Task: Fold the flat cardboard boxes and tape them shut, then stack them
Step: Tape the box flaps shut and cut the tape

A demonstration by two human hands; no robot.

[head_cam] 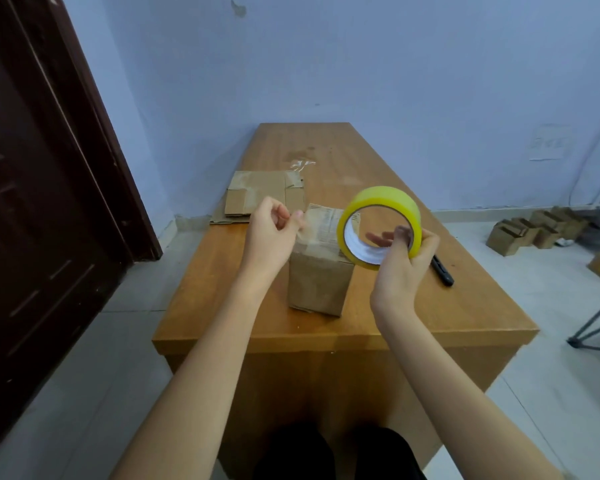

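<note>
While taped, folded box (321,268) upright.

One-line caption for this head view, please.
Left hand pulls clear tape from yellow roll in right hand above folded box.

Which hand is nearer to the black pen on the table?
Right. The right hand grips the tape roll just beside the black pen; the left hand is beyond the box, farther away.

The tape roll (381,216) is showing bright yellow with a white inner core. The box (317,278) is looking dull brown, the worktop (413,306) orange-brown, the pen (442,270) black.
</note>
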